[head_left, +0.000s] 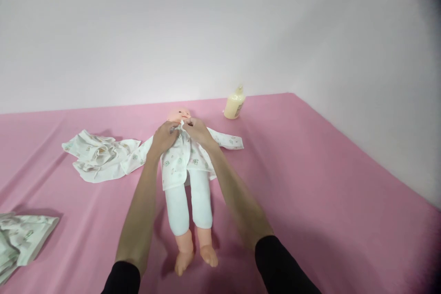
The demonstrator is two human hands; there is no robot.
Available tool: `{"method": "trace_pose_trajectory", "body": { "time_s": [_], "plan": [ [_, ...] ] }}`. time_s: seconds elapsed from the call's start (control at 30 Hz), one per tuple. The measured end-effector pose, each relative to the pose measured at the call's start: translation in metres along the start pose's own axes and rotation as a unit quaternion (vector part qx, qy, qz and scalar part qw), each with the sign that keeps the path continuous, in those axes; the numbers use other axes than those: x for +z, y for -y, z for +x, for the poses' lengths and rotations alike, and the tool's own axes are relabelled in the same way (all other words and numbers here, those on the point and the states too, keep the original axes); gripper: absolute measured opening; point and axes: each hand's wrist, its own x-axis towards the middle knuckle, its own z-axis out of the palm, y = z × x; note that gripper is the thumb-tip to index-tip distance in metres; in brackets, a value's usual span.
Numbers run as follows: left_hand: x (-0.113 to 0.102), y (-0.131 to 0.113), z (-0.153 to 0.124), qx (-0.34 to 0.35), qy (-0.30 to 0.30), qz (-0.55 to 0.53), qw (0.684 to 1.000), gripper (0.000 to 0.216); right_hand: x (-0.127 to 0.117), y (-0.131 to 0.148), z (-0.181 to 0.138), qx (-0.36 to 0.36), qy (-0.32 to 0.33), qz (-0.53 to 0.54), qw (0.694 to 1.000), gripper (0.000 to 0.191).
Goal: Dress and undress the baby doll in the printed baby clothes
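A baby doll [188, 202] lies on its back on the pink sheet [310, 183], head away from me, bare feet towards me. It wears white leggings and a white printed top [179, 163]. My left hand [164, 137] and my right hand [197, 131] meet at the doll's neck, just below its face [179, 115]. Both hands have their fingers closed on the collar of the top. The doll's sleeve [229, 141] stretches out to the right.
A crumpled white printed garment [96, 156] lies left of the doll. Another folded printed cloth [20, 239] sits at the left edge. A cream bottle [234, 104] stands beyond the doll by the white wall [220, 32].
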Motion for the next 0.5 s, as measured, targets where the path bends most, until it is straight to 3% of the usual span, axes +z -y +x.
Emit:
{"method": "trace_pose_trajectory", "body": {
  "time_s": [0.27,0.5],
  "plan": [
    [0.006,0.001,0.0,0.0,-0.023,0.013,1.0,0.029,-0.004,-0.002,-0.001,0.031,-0.008,0.037,0.999,0.023],
    [0.008,-0.021,-0.003,-0.024,-0.031,0.139,0.989,0.028,-0.005,-0.003,-0.003,0.031,-0.01,0.034,0.999,0.018]
  ]
}}
